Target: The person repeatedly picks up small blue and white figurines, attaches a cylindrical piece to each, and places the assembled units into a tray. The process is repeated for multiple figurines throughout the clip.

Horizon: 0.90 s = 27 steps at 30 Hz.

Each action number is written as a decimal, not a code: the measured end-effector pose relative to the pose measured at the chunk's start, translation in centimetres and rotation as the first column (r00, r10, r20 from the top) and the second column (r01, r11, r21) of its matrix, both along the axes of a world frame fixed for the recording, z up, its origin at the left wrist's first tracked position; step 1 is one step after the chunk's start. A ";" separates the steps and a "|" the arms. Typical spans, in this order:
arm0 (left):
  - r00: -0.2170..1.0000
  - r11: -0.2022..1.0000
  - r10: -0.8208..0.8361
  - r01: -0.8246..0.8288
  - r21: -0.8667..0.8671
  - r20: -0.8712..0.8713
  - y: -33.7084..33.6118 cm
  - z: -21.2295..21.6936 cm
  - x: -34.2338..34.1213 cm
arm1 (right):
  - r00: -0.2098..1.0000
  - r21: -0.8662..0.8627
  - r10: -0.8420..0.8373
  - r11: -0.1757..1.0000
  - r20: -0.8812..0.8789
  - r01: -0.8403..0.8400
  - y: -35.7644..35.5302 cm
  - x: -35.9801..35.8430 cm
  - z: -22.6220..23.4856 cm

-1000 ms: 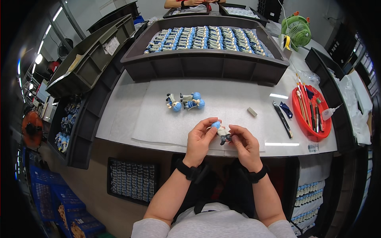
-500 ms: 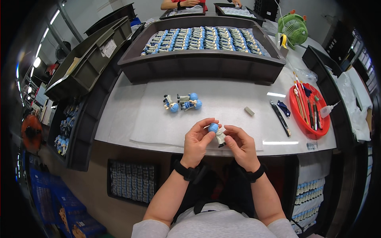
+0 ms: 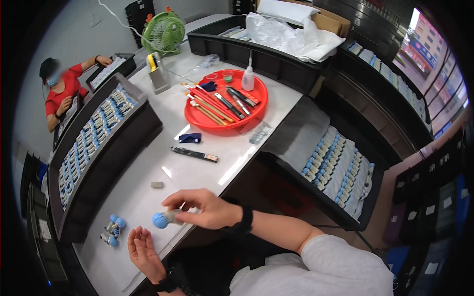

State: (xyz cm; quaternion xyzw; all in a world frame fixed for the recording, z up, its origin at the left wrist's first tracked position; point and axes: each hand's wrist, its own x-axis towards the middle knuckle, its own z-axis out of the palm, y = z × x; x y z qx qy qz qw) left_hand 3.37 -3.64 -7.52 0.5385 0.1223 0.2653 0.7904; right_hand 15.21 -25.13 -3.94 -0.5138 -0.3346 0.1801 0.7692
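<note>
A small figurine (image 3: 160,220) with a round blue-haired head and a pale body is pinched between the thumb and fingers of my right hand (image 3: 211,209), above the table's near edge. Its head points left, and my fingers partly hide the body. To the left of it, my left hand (image 3: 146,254) is raised with the palm up and the fingers stretched out, holding nothing. Beyond that hand, a few more blue-haired figurines (image 3: 113,229) lie close together on a white sheet. A small grey block (image 3: 157,185) lies farther up the table.
A black-handled tool (image 3: 194,154) and a navy scrap (image 3: 190,138) lie near a red tray (image 3: 261,111) of brushes, pens and a white bottle (image 3: 248,79). Large trays of figurines stand left (image 3: 116,148) and lower right (image 3: 269,160). A green fan (image 3: 165,33) and a co-worker (image 3: 74,84) are beyond.
My view has swung to the right. Both hands held the figurine before; now my left hand has let go and the right hand alone carries it.
</note>
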 end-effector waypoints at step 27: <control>0.994 0.989 0.060 -0.046 0.143 -0.096 1.6 -1.0 0.2 | 0.077 -0.643 -0.738 -0.525 0.670 0.558 -47.7 11.8 -21.2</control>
